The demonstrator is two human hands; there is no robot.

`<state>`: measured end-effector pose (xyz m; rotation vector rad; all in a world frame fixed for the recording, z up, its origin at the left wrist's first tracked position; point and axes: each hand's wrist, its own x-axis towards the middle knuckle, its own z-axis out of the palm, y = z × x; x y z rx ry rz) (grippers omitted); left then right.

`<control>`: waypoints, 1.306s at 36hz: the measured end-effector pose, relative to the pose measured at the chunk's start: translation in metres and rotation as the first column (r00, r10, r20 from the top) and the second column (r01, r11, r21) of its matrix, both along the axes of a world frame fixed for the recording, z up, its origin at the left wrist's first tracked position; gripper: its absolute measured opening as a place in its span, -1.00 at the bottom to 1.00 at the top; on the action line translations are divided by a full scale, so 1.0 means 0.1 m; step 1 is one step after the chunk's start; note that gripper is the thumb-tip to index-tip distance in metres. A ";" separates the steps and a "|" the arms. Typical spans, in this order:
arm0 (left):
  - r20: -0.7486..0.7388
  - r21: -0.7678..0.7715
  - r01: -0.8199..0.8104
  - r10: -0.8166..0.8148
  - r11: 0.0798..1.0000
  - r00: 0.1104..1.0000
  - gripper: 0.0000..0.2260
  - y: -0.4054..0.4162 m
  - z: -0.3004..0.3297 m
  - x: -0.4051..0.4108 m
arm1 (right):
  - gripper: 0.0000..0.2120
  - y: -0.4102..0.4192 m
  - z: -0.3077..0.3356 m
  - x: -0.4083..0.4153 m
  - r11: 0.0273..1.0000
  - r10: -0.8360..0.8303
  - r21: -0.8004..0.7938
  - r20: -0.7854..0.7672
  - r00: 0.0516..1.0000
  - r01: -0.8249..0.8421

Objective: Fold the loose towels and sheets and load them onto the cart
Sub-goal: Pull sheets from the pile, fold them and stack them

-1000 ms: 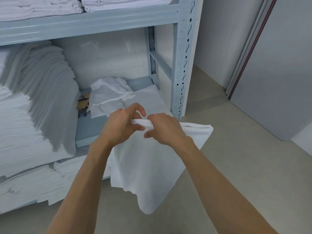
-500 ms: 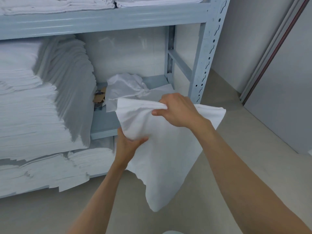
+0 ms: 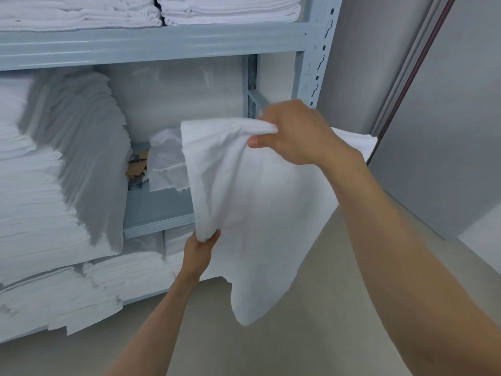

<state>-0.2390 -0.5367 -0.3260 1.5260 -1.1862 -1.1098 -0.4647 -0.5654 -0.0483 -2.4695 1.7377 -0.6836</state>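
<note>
A white towel (image 3: pixel 260 207) hangs in the air in front of the grey metal shelving (image 3: pixel 151 42). My right hand (image 3: pixel 292 131) grips its bunched top edge at shelf height. My left hand (image 3: pixel 200 248) is lower and pinches the towel's left edge from below. The towel's bottom corner dangles free above the floor. Behind it, a loose crumpled white sheet (image 3: pixel 165 161) lies on the middle shelf. No cart is in view.
Tall leaning stacks of folded white linen (image 3: pixel 54 169) fill the shelf's left side, and more stacks (image 3: pixel 89 291) sit below and on the top shelf (image 3: pixel 227 9). Brown cardboard scraps (image 3: pixel 137 166) lie beside the sheet. A grey door (image 3: pixel 444 126) stands right, beige floor (image 3: pixel 298 335) below.
My hands have parted: the right lifted the towel's top edge up, the left slid down its left edge. The towel now hangs spread taller.
</note>
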 end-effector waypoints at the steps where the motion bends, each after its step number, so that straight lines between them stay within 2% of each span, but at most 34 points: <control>1: 0.009 0.020 0.023 -0.023 1.000 1.000 -0.83 -0.02 0.03 0.01 | -0.57 -0.07 -0.02 -0.07 0.998 -0.053 -0.022 -0.008 0.999 0.053; 6: -0.005 0.070 0.149 -0.149 0.986 0.989 -0.95 0.00 0.16 -0.02 | -0.64 -0.34 -0.26 -0.40 0.966 -0.256 -0.015 0.004 0.967 0.256; 12: -0.024 0.125 0.210 -0.209 0.970 0.978 -0.85 0.15 0.16 -0.18 | -0.68 -0.43 -0.66 -0.41 0.941 -0.337 -0.004 -0.041 0.941 0.337; 16: -0.013 0.142 0.267 -0.268 0.953 0.963 -0.84 0.24 0.11 -0.27 | -0.74 -0.42 -0.87 -0.32 0.946 -0.325 -0.002 0.002 0.946 0.325; 21: -0.055 0.137 0.255 -0.249 0.957 0.967 -0.84 0.23 0.18 -0.33 | -0.80 -0.47 -1.06 -0.19 0.962 -0.273 0.016 0.131 0.953 0.273; 24: -0.072 0.092 0.221 -0.215 0.971 0.974 -0.84 0.19 0.30 -0.36 | -0.59 -0.46 -1.22 -0.16 0.974 -0.209 -0.002 0.356 0.911 0.225; 26: -0.102 0.022 0.200 -0.197 0.979 0.975 -0.82 0.15 0.46 -0.36 | -0.49 -0.43 -1.39 -0.14 0.958 -0.269 0.048 0.487 0.831 0.282; 29: -0.156 -0.053 0.196 -0.202 0.979 0.967 -0.78 0.04 0.79 -0.36 | -0.49 -0.38 -1.82 -0.16 0.843 -0.534 0.343 0.435 0.725 0.415; 31: -0.161 -0.100 0.204 -0.218 0.974 0.962 -0.72 -0.05 0.98 -0.35 | -0.49 -0.29 -2.14 -0.22 0.670 -0.688 0.609 0.295 0.663 0.424; 33: -0.150 -0.124 0.172 -0.190 0.977 0.970 -0.69 -0.13 1.11 -0.36 | -0.51 -0.13 -2.39 -0.28 0.508 -0.730 0.769 0.145 0.668 0.388; 35: -0.136 -0.108 0.108 -0.122 0.988 0.983 -0.66 -0.19 1.18 -0.35 | -0.50 0.02 -2.55 -0.36 0.370 -0.735 0.878 0.078 0.673 0.302; 36: -0.123 -0.097 0.071 -0.083 0.993 0.989 -0.64 -0.21 1.19 -0.33 | -0.45 0.10 -2.61 -0.39 0.268 -0.755 0.935 0.055 0.654 0.231; 38: -0.086 -0.088 0.029 -0.036 0.996 0.996 -0.61 -0.25 1.15 -0.26 | -0.30 0.26 -2.73 -0.45 0.047 -0.842 0.999 0.052 0.537 -0.023; 39: -0.069 -0.085 0.023 -0.029 0.996 0.997 -0.61 -0.27 1.13 -0.23 | -0.24 0.33 -2.80 -0.47 -0.021 -0.866 0.989 0.055 0.497 -0.147; 41: -0.063 -0.076 0.027 -0.032 0.997 0.998 -0.65 -0.27 1.09 -0.20 | -0.24 0.44 -2.94 -0.48 -0.056 -0.876 0.952 0.099 0.472 -0.303; 44: -0.033 -0.083 0.059 -0.062 0.995 0.998 -0.76 -0.26 1.05 -0.20 | -0.39 0.50 -3.03 -0.46 0.062 -0.914 0.921 0.207 0.348 -0.384; 47: -0.005 -0.071 0.044 -0.044 0.996 0.999 -0.73 -0.27 1.03 -0.19 | -0.39 0.48 -3.03 -0.51 0.137 -0.920 0.884 0.281 0.273 -0.446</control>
